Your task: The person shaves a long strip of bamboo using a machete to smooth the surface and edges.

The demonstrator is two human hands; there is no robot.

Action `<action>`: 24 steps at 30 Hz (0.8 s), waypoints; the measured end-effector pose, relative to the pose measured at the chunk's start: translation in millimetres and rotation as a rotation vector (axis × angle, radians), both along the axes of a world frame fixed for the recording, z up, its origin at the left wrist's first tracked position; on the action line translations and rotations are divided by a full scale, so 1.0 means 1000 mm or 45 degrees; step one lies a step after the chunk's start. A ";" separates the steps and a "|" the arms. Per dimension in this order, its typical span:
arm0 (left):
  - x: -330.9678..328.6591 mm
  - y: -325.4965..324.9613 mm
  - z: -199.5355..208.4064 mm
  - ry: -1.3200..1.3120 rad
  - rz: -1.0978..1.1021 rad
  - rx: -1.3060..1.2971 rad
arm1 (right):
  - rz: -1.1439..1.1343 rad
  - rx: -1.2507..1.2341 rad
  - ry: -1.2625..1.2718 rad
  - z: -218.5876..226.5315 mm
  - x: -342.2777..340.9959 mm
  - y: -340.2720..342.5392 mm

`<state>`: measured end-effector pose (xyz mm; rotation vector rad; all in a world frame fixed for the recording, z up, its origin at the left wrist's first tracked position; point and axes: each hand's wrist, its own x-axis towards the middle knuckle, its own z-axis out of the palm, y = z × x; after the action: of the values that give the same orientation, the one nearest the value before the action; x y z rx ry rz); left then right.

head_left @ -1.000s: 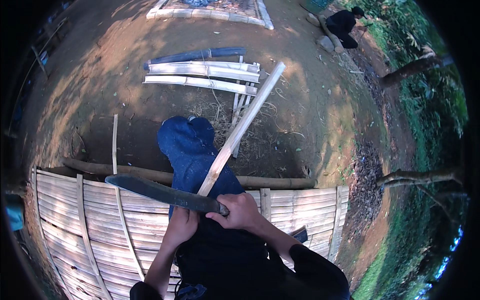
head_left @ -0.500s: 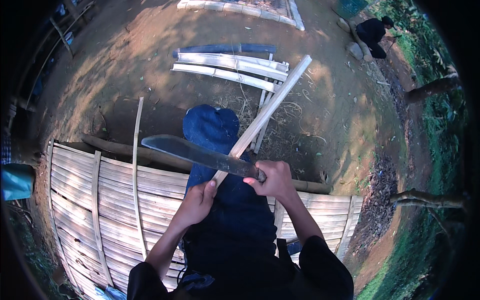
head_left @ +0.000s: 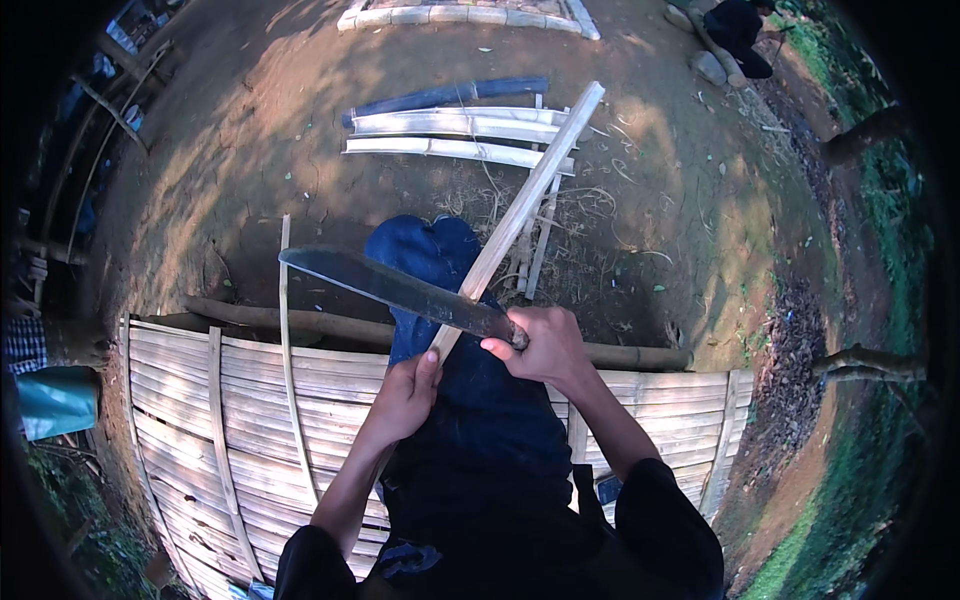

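Note:
My right hand (head_left: 548, 345) is closed round the handle of a machete (head_left: 390, 285), whose long dark blade points to the left. The blade crosses a split bamboo strip (head_left: 520, 212) and appears to rest against it. Gripped near its close end by my left hand (head_left: 408, 392), the strip slants up and away to the right, over my legs in blue trousers (head_left: 425, 255). Its lower end is hidden by my left hand.
I sit on a bamboo slat platform (head_left: 240, 400), with a thin bamboo strip (head_left: 287, 340) lying across it. Several split bamboo pieces (head_left: 450, 147) lie on the ground ahead. A person (head_left: 735, 38) crouches at the far right. A teal cloth (head_left: 58, 403) is at the left.
The view has shifted a little, moving the platform right in the picture. The machete blade still lies across the strip, tilted slightly more steeply. Both hands keep their holds.

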<state>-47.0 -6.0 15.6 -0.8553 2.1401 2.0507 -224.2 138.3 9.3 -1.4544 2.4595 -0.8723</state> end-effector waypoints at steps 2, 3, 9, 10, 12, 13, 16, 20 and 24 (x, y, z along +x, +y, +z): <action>0.001 -0.004 0.002 -0.066 -0.009 0.012 | -0.026 0.058 -0.066 0.008 0.016 0.002; 0.000 -0.002 0.000 -0.010 -0.044 -0.087 | 0.035 0.044 -0.048 0.010 0.020 0.001; 0.003 0.001 0.000 -0.063 -0.055 -0.223 | -0.089 -0.001 -0.081 -0.011 0.002 0.020; 0.003 0.000 -0.006 -0.087 -0.041 -0.198 | -0.116 0.026 -0.113 -0.014 0.010 0.021; 0.000 0.000 -0.006 -0.053 -0.051 -0.175 | -0.169 0.011 -0.166 -0.017 0.022 0.017; 0.003 0.000 -0.005 -0.047 -0.066 -0.160 | -0.113 0.014 -0.111 -0.014 0.026 0.016; 0.008 0.009 -0.004 0.003 -0.094 -0.259 | 0.022 -0.039 0.068 -0.001 0.026 0.014; 0.000 0.005 -0.005 -0.060 -0.094 -0.203 | -0.133 -0.022 0.002 -0.018 -0.002 0.025; -0.001 0.004 -0.011 -0.041 -0.087 -0.158 | -0.113 -0.002 -0.036 -0.018 0.020 0.016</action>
<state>-48.4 -1.6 4.5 -0.8103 2.2657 1.8766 -204.2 154.6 -8.8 -1.3327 2.5206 -0.9050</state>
